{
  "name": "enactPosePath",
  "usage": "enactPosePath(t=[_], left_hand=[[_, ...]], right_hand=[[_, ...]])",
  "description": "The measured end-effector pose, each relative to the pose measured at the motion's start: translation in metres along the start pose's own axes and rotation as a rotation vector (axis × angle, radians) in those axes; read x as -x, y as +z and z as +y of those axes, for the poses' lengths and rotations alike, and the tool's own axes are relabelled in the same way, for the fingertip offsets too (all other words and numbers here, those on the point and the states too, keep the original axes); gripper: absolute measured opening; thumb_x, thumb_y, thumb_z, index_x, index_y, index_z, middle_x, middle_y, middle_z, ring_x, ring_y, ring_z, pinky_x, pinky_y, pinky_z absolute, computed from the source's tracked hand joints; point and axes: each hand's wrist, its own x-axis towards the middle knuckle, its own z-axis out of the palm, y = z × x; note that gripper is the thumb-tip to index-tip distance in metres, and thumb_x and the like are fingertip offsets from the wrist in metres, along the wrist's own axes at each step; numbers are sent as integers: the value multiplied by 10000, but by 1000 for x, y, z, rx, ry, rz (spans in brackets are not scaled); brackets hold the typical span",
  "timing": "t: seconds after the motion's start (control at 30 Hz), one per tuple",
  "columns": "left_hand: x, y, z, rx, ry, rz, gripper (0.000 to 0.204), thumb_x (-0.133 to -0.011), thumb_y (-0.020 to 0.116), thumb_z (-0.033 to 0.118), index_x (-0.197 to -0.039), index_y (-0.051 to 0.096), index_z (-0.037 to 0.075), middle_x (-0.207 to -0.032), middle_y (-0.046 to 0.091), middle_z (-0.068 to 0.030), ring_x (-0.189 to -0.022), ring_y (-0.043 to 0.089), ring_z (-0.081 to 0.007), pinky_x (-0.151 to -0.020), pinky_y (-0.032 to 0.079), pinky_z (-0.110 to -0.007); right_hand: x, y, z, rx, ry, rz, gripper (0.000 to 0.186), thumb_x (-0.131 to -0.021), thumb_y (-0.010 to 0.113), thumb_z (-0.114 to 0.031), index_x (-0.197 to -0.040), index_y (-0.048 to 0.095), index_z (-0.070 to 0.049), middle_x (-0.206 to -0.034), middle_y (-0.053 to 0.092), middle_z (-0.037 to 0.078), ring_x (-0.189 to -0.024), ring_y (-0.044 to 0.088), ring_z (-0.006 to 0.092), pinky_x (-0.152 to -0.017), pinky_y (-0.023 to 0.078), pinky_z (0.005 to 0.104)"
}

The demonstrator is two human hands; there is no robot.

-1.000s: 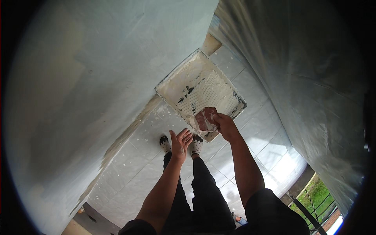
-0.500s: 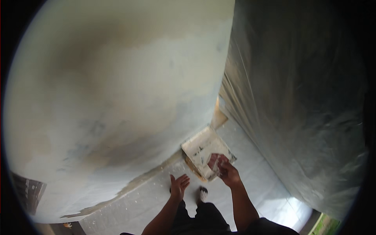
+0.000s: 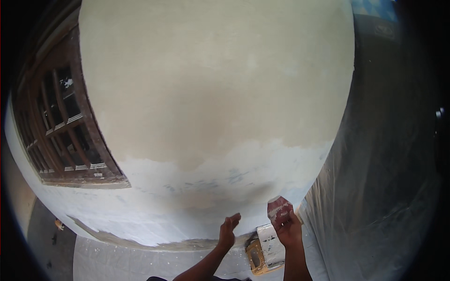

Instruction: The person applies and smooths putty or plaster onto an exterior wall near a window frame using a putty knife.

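Before me is a wall [image 3: 211,107], beige in its upper part and patchy white lower down. My right hand [image 3: 288,229] holds up a dark red, flat, angular piece [image 3: 280,209] smeared with pale paste. It is raised in front of the wall's lower right part; whether it touches the wall I cannot tell. My left hand [image 3: 228,230] is raised to the left of it with stretched fingers and nothing in it, near the white lower wall. Below my right hand a white, stained board or tray [image 3: 269,241] rests on a yellowish-brown stool-like support [image 3: 255,257], partly hidden by my arm.
A brown wooden window [image 3: 70,122] with several panes is set in the wall at left. Dark translucent plastic sheeting [image 3: 375,187] hangs at right. Grey sheeting [image 3: 126,262] with white spots covers the floor along the wall's rough lower edge.
My view has tilted up and swung left, bringing the window into sight. My right hand has lifted the red piece off the white board toward the wall. My left hand stays empty.
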Motion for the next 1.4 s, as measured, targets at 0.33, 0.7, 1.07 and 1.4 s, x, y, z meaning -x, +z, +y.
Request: enactPosePath(t=[0.33,0.7,1.07,1.4], left_hand=[[-37,-140,211,-627,881,323,830,-1015,200,609,-1348,504,-89,-1355,532,-245,-1298,481,-361,-1115,339,-432],[-70,-144,347,-989,1229,-55,706,-1024,344,522,-1387,479,-68,-1482,433,-209,-1397,396,-377,-1116,370,-466],[-113,-51,394,-1439,1351,-223,549,-943,562,244,-1425,467,-2,-1529,387,-184,-1442,327,-360,-1172,264,-490],[-138,-13,365,-1672,1294,59,836,-913,584,489,-1512,300,-21,-1601,241,-191,-1508,174,-327,-1203,120,-524]], right_hand=[[-9,195,103,-88,59,-205,492,-1027,434,-442,-1326,490,-56,-1342,562,138,-1213,572,335,-988,512,522],[11,324,121,-362,-126,-484,438,-1062,341,-356,-1372,464,-71,-1433,506,126,-1341,470,305,-1140,353,530],[-30,362,74,32,-791,-506,444,-1055,389,-319,-1380,467,-27,-1381,534,155,-1306,499,265,-1134,370,453],[-112,340,4,1485,-2050,-593,581,-830,757,-254,-1361,582,-96,-1470,455,224,-1366,435,406,-1085,397,513]])
